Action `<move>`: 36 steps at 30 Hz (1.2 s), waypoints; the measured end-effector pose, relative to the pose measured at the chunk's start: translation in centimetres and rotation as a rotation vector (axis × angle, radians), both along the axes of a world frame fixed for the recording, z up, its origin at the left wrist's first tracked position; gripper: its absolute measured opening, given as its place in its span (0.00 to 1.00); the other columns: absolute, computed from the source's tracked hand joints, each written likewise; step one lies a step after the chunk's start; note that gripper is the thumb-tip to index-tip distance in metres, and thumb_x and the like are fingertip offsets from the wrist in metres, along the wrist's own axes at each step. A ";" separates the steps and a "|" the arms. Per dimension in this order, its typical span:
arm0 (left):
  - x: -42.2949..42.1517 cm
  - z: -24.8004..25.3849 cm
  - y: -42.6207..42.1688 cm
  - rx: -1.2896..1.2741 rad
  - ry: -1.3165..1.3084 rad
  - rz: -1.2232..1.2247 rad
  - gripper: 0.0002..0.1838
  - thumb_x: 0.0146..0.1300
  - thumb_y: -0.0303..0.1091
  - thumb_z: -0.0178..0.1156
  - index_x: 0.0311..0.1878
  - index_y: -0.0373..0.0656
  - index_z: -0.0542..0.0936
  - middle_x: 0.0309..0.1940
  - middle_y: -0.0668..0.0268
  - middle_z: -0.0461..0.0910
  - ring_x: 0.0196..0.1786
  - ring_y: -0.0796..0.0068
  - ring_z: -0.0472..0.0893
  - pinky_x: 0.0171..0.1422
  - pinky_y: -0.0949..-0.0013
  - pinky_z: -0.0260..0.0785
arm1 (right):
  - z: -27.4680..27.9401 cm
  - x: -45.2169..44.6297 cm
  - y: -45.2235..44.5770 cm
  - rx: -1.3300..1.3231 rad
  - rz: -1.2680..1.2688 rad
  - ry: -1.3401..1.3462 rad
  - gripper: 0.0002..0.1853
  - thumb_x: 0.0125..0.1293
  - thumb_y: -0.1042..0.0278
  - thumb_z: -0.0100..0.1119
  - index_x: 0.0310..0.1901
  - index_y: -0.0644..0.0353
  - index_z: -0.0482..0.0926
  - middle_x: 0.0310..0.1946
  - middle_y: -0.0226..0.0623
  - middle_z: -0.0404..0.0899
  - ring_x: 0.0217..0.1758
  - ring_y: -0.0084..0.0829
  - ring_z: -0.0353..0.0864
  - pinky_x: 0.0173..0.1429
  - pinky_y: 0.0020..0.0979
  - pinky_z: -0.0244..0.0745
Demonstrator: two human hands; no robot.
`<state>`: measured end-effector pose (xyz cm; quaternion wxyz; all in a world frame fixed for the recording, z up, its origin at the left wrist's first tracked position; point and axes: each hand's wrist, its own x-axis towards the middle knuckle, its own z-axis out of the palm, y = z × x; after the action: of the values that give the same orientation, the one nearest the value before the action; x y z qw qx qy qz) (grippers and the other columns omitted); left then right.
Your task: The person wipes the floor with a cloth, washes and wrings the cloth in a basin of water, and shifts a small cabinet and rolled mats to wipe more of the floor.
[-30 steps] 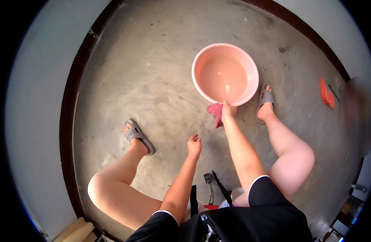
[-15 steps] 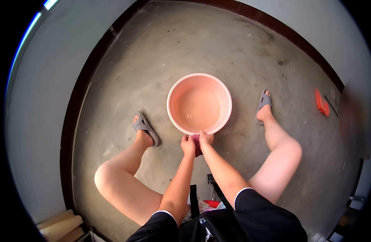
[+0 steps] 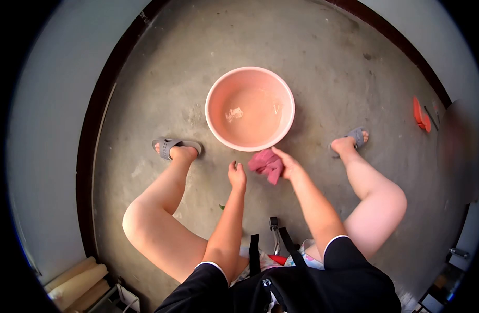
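A pink plastic basin [image 3: 218, 133] stands on the floor in front of me, with clear water in the bottom that catches the light. Just below its near rim, my right hand [image 3: 288, 164] grips a crumpled dark pink cloth [image 3: 267, 166] along the cloth's right side. The cloth hangs loosely bunched, and its exact kind is not clear. To the left of it, my left hand [image 3: 238, 176] is empty, its thumb and fingers apart and slightly curved, not touching the cloth or the basin.
My feet in grey slippers [image 3: 178, 147] flank the basin on the concrete floor [image 3: 198, 52]. An orange-red object [image 3: 421, 115] lies by the right wall beside a thin dark stick. Cream rolls [image 3: 79, 284] lie at the lower left. A metal stool leg [image 3: 275, 235] shows below my arms.
Both hands held the cloth close together before; my left hand has let go and moved apart. The cloth now hangs from my right hand, more spread out. My feet have shifted too.
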<state>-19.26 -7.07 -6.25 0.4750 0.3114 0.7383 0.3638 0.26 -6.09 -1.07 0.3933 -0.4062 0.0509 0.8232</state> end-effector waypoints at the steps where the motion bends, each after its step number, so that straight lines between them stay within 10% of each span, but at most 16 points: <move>1: -0.1 -0.7 0.0 -0.044 0.142 -0.054 0.24 0.60 0.34 0.56 0.59 0.36 0.71 0.51 0.46 0.76 0.54 0.56 0.76 0.61 0.60 0.65 | -0.6 2.6 0.6 0.069 0.030 -0.016 0.25 0.63 0.54 0.58 0.56 0.64 0.70 0.51 0.48 0.77 0.51 0.45 0.78 0.52 0.46 0.76; 6: -0.4 -3.3 -1.2 -0.140 0.507 -0.303 0.29 0.56 0.34 0.60 0.61 0.37 0.68 0.64 0.40 0.61 0.67 0.47 0.62 0.69 0.56 0.56 | -5.6 15.7 5.5 0.094 -0.411 -0.828 0.17 0.58 0.70 0.64 0.48 0.66 0.76 0.41 0.39 0.80 0.39 0.34 0.81 0.42 0.36 0.78; 11: -1.4 -6.7 -3.1 -0.054 0.684 -0.430 0.32 0.55 0.33 0.60 0.64 0.39 0.66 0.69 0.41 0.52 0.71 0.45 0.54 0.74 0.55 0.48 | -14.4 16.7 6.0 0.145 -0.055 -2.001 0.14 0.59 0.69 0.59 0.48 0.54 0.79 0.45 0.42 0.78 0.47 0.43 0.78 0.51 0.46 0.72; 16: -2.7 -6.4 -2.7 -0.065 0.736 -0.438 0.33 0.53 0.29 0.60 0.65 0.39 0.65 0.69 0.37 0.50 0.71 0.41 0.52 0.75 0.53 0.45 | -11.9 -2.1 -2.5 0.457 0.399 -1.999 0.19 0.55 0.67 0.59 0.50 0.43 0.75 0.49 0.40 0.67 0.57 0.48 0.66 0.58 0.61 0.61; 20: -3.7 -5.7 -2.3 -0.106 0.708 -0.490 0.35 0.52 0.29 0.60 0.66 0.41 0.65 0.69 0.36 0.48 0.72 0.41 0.49 0.75 0.53 0.45 | -9.2 -9.2 -11.2 0.906 0.798 -1.478 0.11 0.49 0.72 0.60 0.35 0.47 0.78 0.43 0.31 0.71 0.51 0.37 0.69 0.55 0.50 0.63; 24: -2.7 -3.5 -1.7 -0.228 0.679 -0.613 0.47 0.47 0.35 0.68 0.71 0.44 0.55 0.71 0.37 0.39 0.74 0.42 0.42 0.75 0.53 0.44 | -10.5 -4.9 -6.7 0.949 0.336 -1.586 0.09 0.48 0.74 0.59 0.33 0.49 0.78 0.36 0.33 0.75 0.47 0.41 0.71 0.49 0.44 0.65; 31: -1.5 -3.2 -0.5 -0.363 0.773 -0.816 0.68 0.38 0.43 0.77 0.74 0.46 0.36 0.71 0.37 0.26 0.75 0.43 0.32 0.75 0.49 0.42 | -11.7 19.3 4.7 0.244 0.324 -2.173 0.15 0.53 0.69 0.58 0.44 0.45 0.77 0.45 0.38 0.73 0.53 0.46 0.69 0.52 0.50 0.67; 36: -1.6 -4.2 0.1 -0.480 0.814 -0.848 0.73 0.36 0.48 0.78 0.73 0.46 0.29 0.71 0.35 0.24 0.75 0.43 0.28 0.76 0.53 0.39 | -13.4 8.1 -3.3 0.148 0.357 -2.300 0.17 0.55 0.66 0.57 0.48 0.50 0.74 0.54 0.45 0.67 0.60 0.53 0.63 0.59 0.55 0.61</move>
<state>-20.89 -6.98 -10.41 0.3155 0.5751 0.7332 -0.1793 8.32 -9.42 -14.50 0.1087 -0.8905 -0.4416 0.0142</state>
